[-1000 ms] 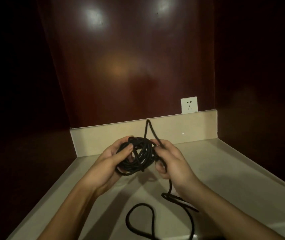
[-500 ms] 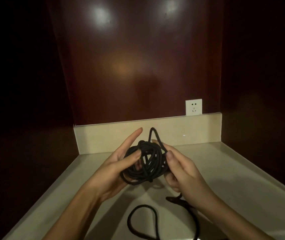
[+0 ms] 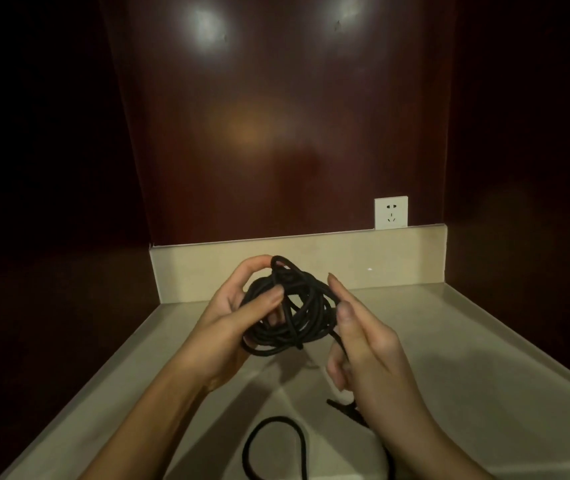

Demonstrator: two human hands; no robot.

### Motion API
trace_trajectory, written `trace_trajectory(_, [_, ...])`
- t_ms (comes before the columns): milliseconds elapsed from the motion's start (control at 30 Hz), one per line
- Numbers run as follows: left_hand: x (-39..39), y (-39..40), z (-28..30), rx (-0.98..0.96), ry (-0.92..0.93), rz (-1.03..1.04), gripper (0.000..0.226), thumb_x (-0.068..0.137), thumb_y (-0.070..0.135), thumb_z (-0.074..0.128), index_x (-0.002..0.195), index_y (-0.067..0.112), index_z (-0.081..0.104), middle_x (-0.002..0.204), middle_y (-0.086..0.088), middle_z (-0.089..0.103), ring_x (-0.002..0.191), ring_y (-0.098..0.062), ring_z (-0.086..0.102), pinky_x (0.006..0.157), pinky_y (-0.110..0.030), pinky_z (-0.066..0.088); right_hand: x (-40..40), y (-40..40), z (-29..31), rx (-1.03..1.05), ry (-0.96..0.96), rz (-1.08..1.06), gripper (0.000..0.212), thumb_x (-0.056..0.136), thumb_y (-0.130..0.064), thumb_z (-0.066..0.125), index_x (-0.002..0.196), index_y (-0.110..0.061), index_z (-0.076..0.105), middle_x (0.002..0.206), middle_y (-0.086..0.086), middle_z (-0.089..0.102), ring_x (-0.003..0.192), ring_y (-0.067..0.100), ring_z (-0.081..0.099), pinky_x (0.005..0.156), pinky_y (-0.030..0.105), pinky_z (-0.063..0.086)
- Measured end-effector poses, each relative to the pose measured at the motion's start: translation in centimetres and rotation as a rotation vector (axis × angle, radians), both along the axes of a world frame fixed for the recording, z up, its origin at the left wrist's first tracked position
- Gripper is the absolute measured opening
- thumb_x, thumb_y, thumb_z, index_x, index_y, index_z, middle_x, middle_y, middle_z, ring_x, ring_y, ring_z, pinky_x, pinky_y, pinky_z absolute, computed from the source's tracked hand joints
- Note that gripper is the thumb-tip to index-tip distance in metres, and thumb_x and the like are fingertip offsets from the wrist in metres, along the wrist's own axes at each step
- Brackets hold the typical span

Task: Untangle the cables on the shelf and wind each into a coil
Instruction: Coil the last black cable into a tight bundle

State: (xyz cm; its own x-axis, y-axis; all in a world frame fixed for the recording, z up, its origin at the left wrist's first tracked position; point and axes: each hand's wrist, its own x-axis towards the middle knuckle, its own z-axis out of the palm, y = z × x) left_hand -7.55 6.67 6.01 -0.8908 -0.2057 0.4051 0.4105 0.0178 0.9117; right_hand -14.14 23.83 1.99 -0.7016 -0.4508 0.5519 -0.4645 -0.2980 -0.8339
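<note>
Bare forearms, no sleeves, rings or watch; left hand [image 3: 228,317] and right hand [image 3: 366,344] ungloved.

Dark wood wall [image 3: 276,150] (glossy) bears a white socket [image 3: 391,212].

One head-worn view — looking forward and down; close over the shelf [image 3: 449,341], facing its back wall [image 3: 276,150].
</note>
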Motion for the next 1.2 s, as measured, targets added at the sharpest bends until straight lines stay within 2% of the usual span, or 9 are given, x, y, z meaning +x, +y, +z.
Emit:
trace_trajectory(100, [-0.7,0.3,-0.3,0.065,0.036,0.098,0.043,0.077,0.026,0.075,0.119,0.029,0.066,0.115,-0.032,0.062,0.100,-0.042,0.060,0.074,-0.041,0.060,0.4,-0.8,-0.9,0.018,0.115,-0.141,0.036,0.104,-0.042,0.042,0.137,-0.054,0.041,0.056,-0.018,0.052,0.056,0.001,0.047,0.060,0.013,0.041])
trace_trajectory(233, [-1.4,0.6,-0.5,0.235,0.119,0.150,0.049,0.080,0.019,0.069,0.127,0.014,0.060,0.106,-0.015,0.071,0.100,-0.034,0.061,0.070,-0.031,0.059,2.2,-1.6,-2.1,0.194,0.466,-0.284,0.050,0.101,-0.034,0.040,0.143,-0.056,0.025,0.109,-0.035,0.050,0.102,-0.017,0.050,0.082,0.002,0.035])
trace_trajectory(333, [-1.3,0.4,-0.5,0.230,0.113,0.187,0.051,0.078,0.019,0.066,0.127,0.011,0.059,0.102,-0.015,0.071,0.099,-0.036,0.061,0.069,-0.032,0.060,2.1,-1.6,-1.9,0.129,0.353,-0.252,0.048,0.101,-0.023,0.052,0.135,-0.056,0.041,0.115,-0.028,0.057,0.109,-0.013,0.053,0.085,0.004,0.038])
trace_trajectory(500, [-1.3,-0.3,0.1,0.222,0.134,0.264,0.041,0.076,0.018,0.068,0.117,0.010,0.066,0.100,-0.012,0.071,0.096,-0.034,0.060,0.065,-0.029,0.059,1.1,-1.2,-2.3,0.107,0.337,-0.275,0.017,0.099,-0.023,0.055,0.105,-0.039,0.057,0.071,-0.016,0.065,0.069,0.005,0.064,0.062,0.011,0.042])
trace_trajectory(667, [-2.2,0.0,-0.4,0.178,0.111,0.347,0.031,0.093,0.008,0.063,0.123,0.014,0.068,0.102,-0.007,0.071,0.073,-0.013,0.060,0.067,-0.027,0.055,1.3,-1.6,-3.0,0.191,0.383,-0.219,0.015,0.097,-0.032,0.046,0.094,-0.027,0.059,0.062,-0.004,0.056,0.056,0.012,0.051,0.057,0.028,0.040])
trace_trajectory(833, [-2.2,-0.8,-0.5,-0.119,0.092,0.624,0.022,0.097,0.013,0.063,0.116,0.024,0.068,0.105,0.002,0.070,0.087,-0.009,0.066,0.066,-0.020,0.056,0.8,0.1,-3.5,0.415,0.576,-0.230,0.013,0.102,-0.031,0.049,0.099,-0.024,0.060,0.065,-0.008,0.057,0.063,0.014,0.053,0.063,0.036,0.044])
trace_trajectory(967, [-1.9,-0.7,-1.6,-0.856,-0.040,0.701,0.028,0.097,0.023,0.064,0.123,0.032,0.060,0.106,0.010,0.069,0.096,-0.006,0.066,0.082,-0.024,0.057,-0.5,0.7,-1.7,0.612,1.125,-0.334,0.014,0.096,-0.033,0.050,0.091,-0.022,0.058,0.070,-0.002,0.062,0.053,0.024,0.059,0.047,0.034,0.047])
trace_trajectory(1067, [-1.0,-0.2,-1.7,-1.182,-0.175,0.461,0.027,0.096,0.032,0.061,0.122,0.034,0.058,0.106,0.008,0.070,0.096,-0.012,0.067,0.084,-0.034,0.056,-4.2,1.3,1.7,0.571,1.389,-0.256,0.024,0.096,-0.035,0.047,0.087,-0.019,0.063,0.070,-0.001,0.060,0.050,0.020,0.057,0.041,0.033,0.047])
trace_trajectory(1200, [1.4,1.4,0.5,-0.864,-0.182,-0.034,0.013,0.098,0.021,0.063,0.110,0.019,0.066,0.089,0.006,0.069,0.080,-0.011,0.065,0.073,-0.025,0.049,-6.0,2.4,5.3,0.374,1.311,-0.126,0.039,0.093,-0.049,0.059,0.078,-0.012,0.061,0.067,-0.002,0.055,0.053,0.017,0.051,0.045,0.035,0.044])
